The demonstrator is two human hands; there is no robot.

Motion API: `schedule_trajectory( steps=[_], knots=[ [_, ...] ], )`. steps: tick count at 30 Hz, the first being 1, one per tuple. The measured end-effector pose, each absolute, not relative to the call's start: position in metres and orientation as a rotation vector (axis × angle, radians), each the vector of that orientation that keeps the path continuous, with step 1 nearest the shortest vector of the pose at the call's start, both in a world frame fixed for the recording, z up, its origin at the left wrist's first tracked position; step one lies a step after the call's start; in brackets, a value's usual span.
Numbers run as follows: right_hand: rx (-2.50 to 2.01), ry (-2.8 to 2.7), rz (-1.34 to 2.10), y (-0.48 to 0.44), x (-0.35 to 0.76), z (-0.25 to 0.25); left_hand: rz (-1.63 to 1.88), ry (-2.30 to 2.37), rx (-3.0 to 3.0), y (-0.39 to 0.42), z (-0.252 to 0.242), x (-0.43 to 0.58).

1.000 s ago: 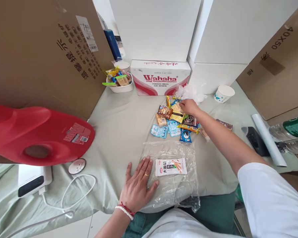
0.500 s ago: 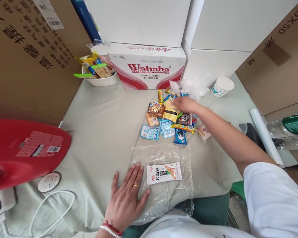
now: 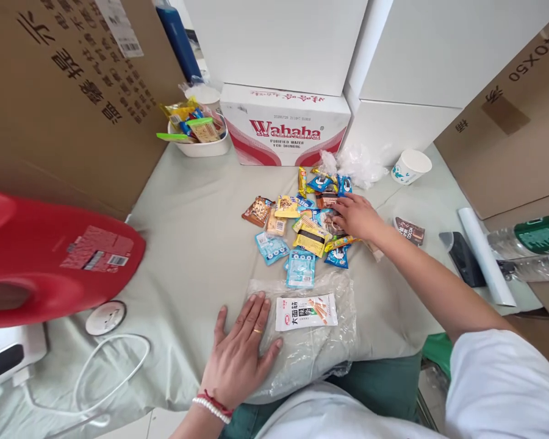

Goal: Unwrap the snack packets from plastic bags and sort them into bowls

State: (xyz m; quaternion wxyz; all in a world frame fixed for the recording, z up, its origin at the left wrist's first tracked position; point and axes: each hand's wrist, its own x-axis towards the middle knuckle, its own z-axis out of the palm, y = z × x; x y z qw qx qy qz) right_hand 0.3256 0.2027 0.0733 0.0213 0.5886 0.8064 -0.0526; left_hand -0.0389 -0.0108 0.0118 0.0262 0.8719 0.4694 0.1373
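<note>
My left hand (image 3: 242, 350) lies flat with its fingers spread, pressing the left side of a clear plastic bag (image 3: 343, 360). On that bag, beside my thumb and fingertips, is a white snack packet (image 3: 306, 311) with red sticks printed on it. My right hand (image 3: 357, 216) reaches over a loose pile of wrapped snacks, fingers stretched out and touching the pile's right side near a brown packet (image 3: 326, 199). A yellow packet (image 3: 312, 241), light-blue sachets (image 3: 301, 268), a cookie packet (image 3: 258, 210) and a blue packet (image 3: 337, 256) lie around it. My palm partly hides the packets beneath.
Behind the pile stand a Wahaha water carton (image 3: 286, 131), crumpled clear plastic (image 3: 362, 164) and a paper cup (image 3: 412, 166). A white basket of snacks (image 3: 205, 148) is back left. A red jug (image 3: 96, 256) and white cable (image 3: 80, 372) lie left; a cocoa packet (image 3: 409, 231) lies right.
The snack pile has spread out; the cookie packet has shifted left and light-blue sachets nearer me. My right hand has moved closer. My left hand stays flat on the bag.
</note>
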Motion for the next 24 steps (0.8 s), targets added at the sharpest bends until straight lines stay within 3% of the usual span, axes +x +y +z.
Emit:
schedule_trajectory(
  steps=[7, 9, 13, 20, 24],
  knots=[
    [2.093, 2.397, -0.051, 0.179, 0.366, 0.072, 0.437, 1.445, 2.665, -0.012, 0.01, -0.039],
    [1.906, 2.642, -0.117, 0.166, 0.349, 0.07, 0.453, 1.439, 2.671, -0.012, 0.009, -0.039],
    [1.051, 3.092, -0.358, 0.154, 0.304, 0.064, 0.468, 1.432, 2.703, -0.011, 0.01, -0.039],
    [1.411, 2.925, -0.048, 0.176, 0.288, 0.067, 0.435, 1.447, 2.671, -0.014, 0.013, -0.037],
    [0.977, 3.127, -0.325, 0.147, 0.273, 0.061, 0.415, 1.45, 2.672, -0.014, 0.013, -0.037]
  ],
)
